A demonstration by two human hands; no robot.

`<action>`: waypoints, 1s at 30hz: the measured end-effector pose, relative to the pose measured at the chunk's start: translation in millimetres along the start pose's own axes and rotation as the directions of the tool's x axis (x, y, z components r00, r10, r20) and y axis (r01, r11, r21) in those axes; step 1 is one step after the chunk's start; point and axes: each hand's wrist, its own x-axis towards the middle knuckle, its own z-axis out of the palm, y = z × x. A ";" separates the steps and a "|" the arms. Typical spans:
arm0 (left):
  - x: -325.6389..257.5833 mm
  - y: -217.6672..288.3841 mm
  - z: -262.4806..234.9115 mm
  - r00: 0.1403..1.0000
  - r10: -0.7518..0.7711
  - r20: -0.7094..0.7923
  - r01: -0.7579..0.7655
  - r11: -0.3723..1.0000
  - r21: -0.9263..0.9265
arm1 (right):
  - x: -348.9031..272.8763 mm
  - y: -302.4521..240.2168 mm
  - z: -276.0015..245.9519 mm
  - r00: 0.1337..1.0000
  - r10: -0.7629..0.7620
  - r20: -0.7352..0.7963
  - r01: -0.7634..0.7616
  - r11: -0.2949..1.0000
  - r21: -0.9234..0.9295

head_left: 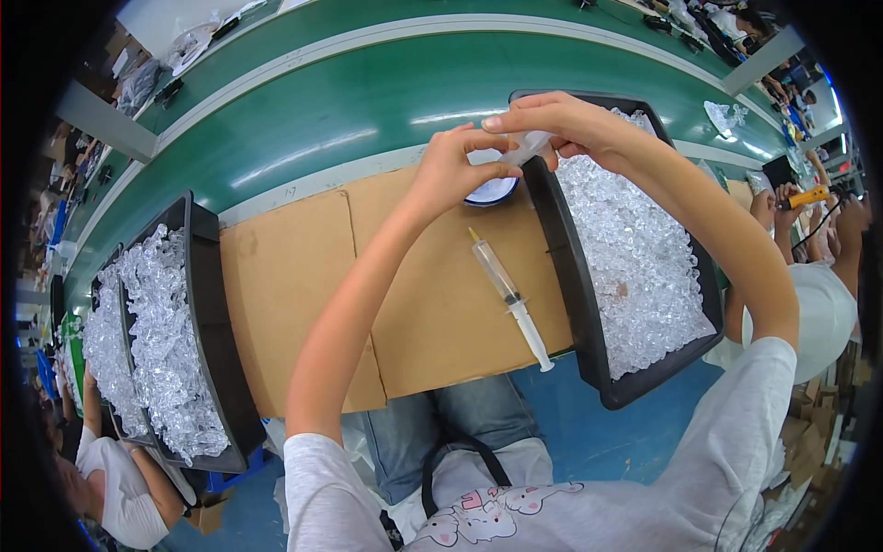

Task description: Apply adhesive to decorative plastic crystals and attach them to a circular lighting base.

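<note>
My left hand (452,166) and my right hand (563,124) meet above the far edge of the cardboard sheet (303,276), both pinching a small clear plastic piece (526,145) between the fingertips. Just below the hands sits a small round white dish with a blue rim (492,191). A clear syringe with a white plunger (509,296) lies on the cardboard near the black tray at right (570,276), which is full of clear plastic pieces.
A second black tray of clear pieces (207,313) stands at the left of the cardboard. A green conveyor belt (349,101) runs behind. Other people sit at left (115,478) and right (823,304), the right one holding an orange tool (808,196).
</note>
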 end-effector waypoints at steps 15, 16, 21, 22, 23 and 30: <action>1.5 5.2 -0.5 1.000 -0.001 -0.029 -0.001 0.997 -0.073 | 0.2 -4.4 1.6 0.996 -0.068 -0.053 0.067 0.997 -0.030; 1.0 5.3 -0.7 0.999 0.005 -0.050 -0.009 0.997 -0.080 | -0.1 -5.9 2.6 0.994 -0.086 -0.062 0.084 0.996 -0.031; 1.3 1.7 -1.6 0.998 -0.014 -0.064 0.005 0.992 -0.129 | 9.0 -1.3 5.2 0.989 -0.094 -0.116 0.091 0.995 -0.032; 0.1 2.5 -0.6 0.997 -0.012 -0.074 0.003 0.993 -0.118 | 9.5 -0.8 5.3 0.989 -0.090 -0.118 0.090 0.996 -0.009; -0.1 3.4 0.1 0.996 -0.010 -0.084 0.001 0.994 -0.107 | 10.2 0.6 5.1 0.989 -0.090 -0.119 0.090 0.996 -0.010; -0.6 2.4 -1.9 0.996 -0.019 -0.087 0.012 0.997 -0.079 | 8.3 -4.7 10.0 0.981 -0.142 -0.134 0.144 0.990 0.009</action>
